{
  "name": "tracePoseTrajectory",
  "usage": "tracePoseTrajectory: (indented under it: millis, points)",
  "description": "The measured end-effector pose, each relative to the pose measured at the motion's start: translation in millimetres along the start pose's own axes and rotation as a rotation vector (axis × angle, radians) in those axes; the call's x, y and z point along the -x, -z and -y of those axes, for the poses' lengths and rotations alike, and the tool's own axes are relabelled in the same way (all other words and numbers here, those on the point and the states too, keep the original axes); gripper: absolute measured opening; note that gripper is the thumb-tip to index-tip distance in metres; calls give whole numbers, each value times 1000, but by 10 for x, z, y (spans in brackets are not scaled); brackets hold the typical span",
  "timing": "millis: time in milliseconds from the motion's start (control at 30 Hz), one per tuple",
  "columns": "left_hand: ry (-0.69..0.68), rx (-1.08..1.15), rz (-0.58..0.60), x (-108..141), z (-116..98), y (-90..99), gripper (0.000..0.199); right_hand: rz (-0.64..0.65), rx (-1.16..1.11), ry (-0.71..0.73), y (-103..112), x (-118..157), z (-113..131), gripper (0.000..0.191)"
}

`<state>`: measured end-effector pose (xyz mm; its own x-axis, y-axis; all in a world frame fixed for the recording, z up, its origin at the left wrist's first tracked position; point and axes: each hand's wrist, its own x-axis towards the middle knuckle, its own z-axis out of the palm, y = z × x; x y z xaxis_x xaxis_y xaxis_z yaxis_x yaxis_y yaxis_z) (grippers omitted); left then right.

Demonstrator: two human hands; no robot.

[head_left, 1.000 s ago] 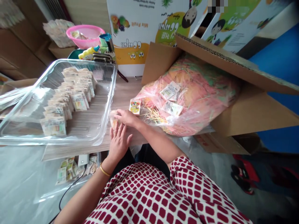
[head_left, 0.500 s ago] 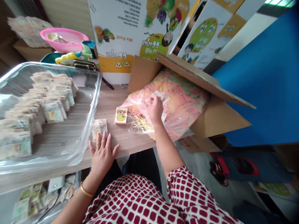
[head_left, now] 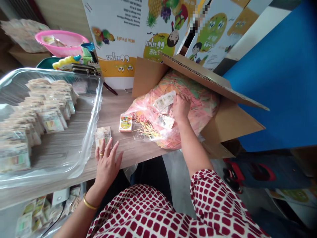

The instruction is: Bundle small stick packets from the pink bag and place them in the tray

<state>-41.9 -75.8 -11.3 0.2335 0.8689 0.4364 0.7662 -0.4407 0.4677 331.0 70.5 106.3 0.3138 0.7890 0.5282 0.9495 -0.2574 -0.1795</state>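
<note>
Since the earlier frames, the right hand (head_left: 182, 107) has gone from beside the left hand (head_left: 107, 162) to the clear bag (head_left: 170, 141), and in the last half second it has slid rightward there, uncovering the printed packets (head_left: 164, 100); the left hand stays on its packet bundle (head_left: 102, 133). The right fingers are bent and close together at the right edge of the upper packet, and I cannot tell whether they grip it or anything else. Another packet lies below and to the left of them, on the bag. Around and beyond these fingers, the bag is full of coloured sticks (head_left: 203, 91), and an open cardboard carton (head_left: 235, 124) stands behind and to their right. The left fingers are spread wide, their tips over the lower part of the bundle, which lies on the bench (head_left: 112, 105). Just right of and beyond them stands a small fruit-printed box (head_left: 125, 124), and between that box and the right fingers, loose sticks (head_left: 148, 129) spill from the bag's mouth. To the left of the left fingers is a clear plastic tray (head_left: 96, 109), with packed rows of packets (head_left: 53, 119) inside. Well beyond those fingers sit a pink basin (head_left: 64, 51) and a yellow bottle (head_left: 65, 62).
</note>
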Motion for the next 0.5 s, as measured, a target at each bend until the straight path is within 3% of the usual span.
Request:
tracePoseTrajectory:
  millis: [100,167,267,333,400,500]
  points:
    - [-31,211,-62,-208,-117,111,51,-32,-218,8,293,225,198,33]
    - [36,396,-78,-360,-211,158,59,153,-446,47,432,488,421,32]
    - [248,800,78,-559,-317,172,68,667,-773,161,461,936,757,32]
    - [390,1027,231,-654,-344,162,65,890,-891,160,385,1164,900,31]
    - [488,1142,373,-710,-339,147,56,1012,-949,165,297,1284,958,28]
    - [552,1201,504,-719,-292,114,40,1044,-966,219,237,1294,934,20]
